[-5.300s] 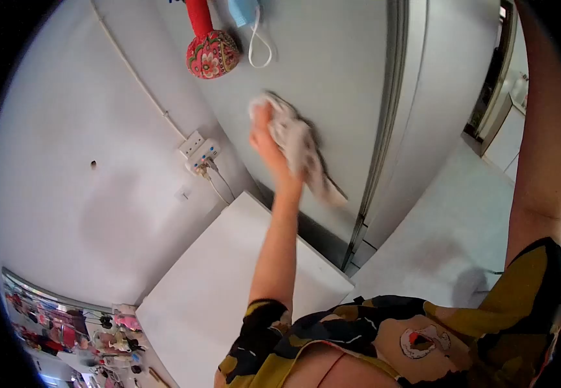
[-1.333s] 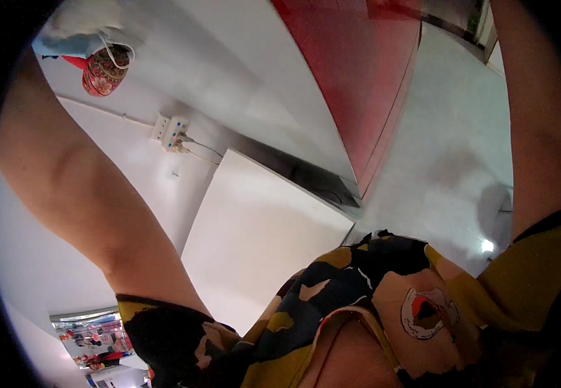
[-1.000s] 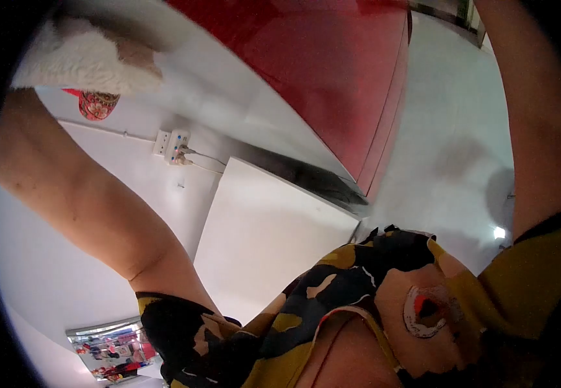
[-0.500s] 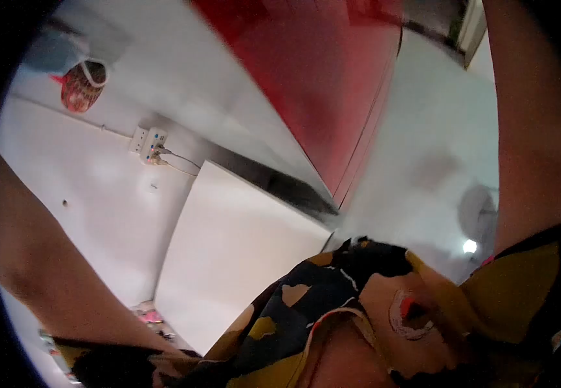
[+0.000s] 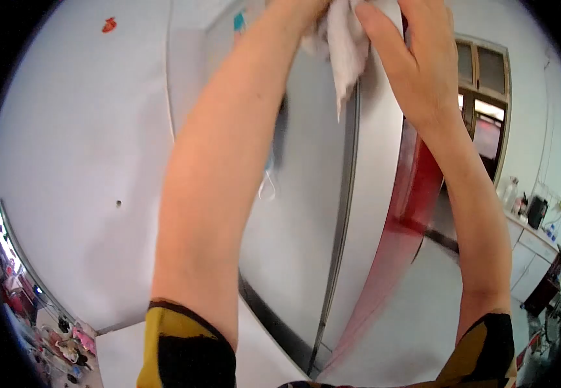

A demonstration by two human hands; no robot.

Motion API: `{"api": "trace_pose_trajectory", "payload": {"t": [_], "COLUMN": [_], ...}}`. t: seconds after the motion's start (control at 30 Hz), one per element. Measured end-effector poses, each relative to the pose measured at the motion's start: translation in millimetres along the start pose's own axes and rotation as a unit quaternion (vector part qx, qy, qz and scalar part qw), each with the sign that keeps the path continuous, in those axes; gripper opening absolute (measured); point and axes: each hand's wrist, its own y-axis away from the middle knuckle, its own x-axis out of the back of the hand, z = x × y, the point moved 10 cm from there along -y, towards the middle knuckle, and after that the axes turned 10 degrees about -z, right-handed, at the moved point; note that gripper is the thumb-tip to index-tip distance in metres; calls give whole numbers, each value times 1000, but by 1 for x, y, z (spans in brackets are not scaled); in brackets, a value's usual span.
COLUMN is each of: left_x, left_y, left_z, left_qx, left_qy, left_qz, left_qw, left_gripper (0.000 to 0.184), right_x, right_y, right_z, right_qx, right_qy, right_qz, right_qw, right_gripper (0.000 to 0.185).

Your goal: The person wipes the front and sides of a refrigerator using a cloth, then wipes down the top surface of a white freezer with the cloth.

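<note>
At the top edge of the view, my left hand [image 5: 303,8] is closed on a whitish cloth [image 5: 346,48], which hangs down over the dark seal strip of a grey door panel [image 5: 297,168]. Its fingertips are cut off by the frame. My right hand [image 5: 423,61] is just right of the cloth, at the pale edge [image 5: 368,213] of the red-faced door [image 5: 416,181]. The thumb is stretched away from the fingers, whose tips are out of frame. Behind my left forearm, a blue mask with a white loop [image 5: 267,187] is partly hidden.
A white tabletop [image 5: 125,352] lies below, by the wall. Small items and a mirror [image 5: 9,239] are at the far left. Cabinets [image 5: 529,258] with bottles and a dark appliance [image 5: 537,212] stand at the right, beyond the pale floor [image 5: 416,310].
The view has swung up and right. Both hands, out of sight half a second ago, now show near the top, with the cloth between them. My left arm has moved right, close to my right arm.
</note>
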Motion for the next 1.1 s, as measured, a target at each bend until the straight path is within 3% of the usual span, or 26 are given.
{"api": "trace_pose_trajectory", "payload": {"t": [0.03, 0.07, 0.13, 0.2, 0.23, 0.3, 0.33, 0.4, 0.43, 0.57, 0.67, 0.87, 1.03, 1.1], "left_x": [-1, -4, -18, -12, -16, -16, -17, -16, -16, -13, -16, -16, -14, -10], "left_y": [-3, 0, 11, 25, 36, 59, 72, 102, 116, 175, 222, 273, 258, 238], "left_z": [3, 6, 9, 23, 26, 35, 41, 57, 61, 72, 76, 96, 88, 94], "left_qx": [7, 15, 13, 23, 28, 29, 27, 26, 31, 51, 105, 70, 58, -15], "left_qy": [5, 11, 26, 56, 71, 70, 56, 27, 23, 68, 153, 232, 176, 130], "left_qz": [-26, -54, -49, -43, -42, -41, -43, -39, -44, -71, -90, -120, -140, -94], "left_qw": [1000, 998, 998, 997, 996, 996, 997, 999, 998, 994, 979, 963, 973, 987], "left_gripper": [44, 45, 43, 42, 43, 47, 49, 49, 49, 50, 57, 68, 65, 59], "right_x": [-13, -6, -30, -39, -56, -74, -83, -118, -115, -102, -102, -105, -99, -96], "right_y": [-5, -17, -22, -57, -64, -83, -88, -96, -95, -94, -89, -86, -87, -89], "right_z": [25, 28, 72, 84, 99, 106, 111, 129, 123, 114, 114, 116, 113, 113], "right_qx": [-89, -82, -183, -116, -115, -61, -60, -128, -115, -126, -194, -189, -192, -186], "right_qy": [-63, -58, -364, -172, -169, -5, -2, -4, -14, -20, -32, -22, -48, -48], "right_qz": [-104, -92, -91, -85, -80, -15, -7, -121, -154, -154, -185, -182, -163, -157], "right_qw": [989, 991, 909, 974, 976, 998, 998, 984, 981, 980, 963, 965, 966, 969], "right_gripper": [41, 41, 43, 46, 46, 50, 50, 53, 50, 41, 34, 30, 26, 26]}}
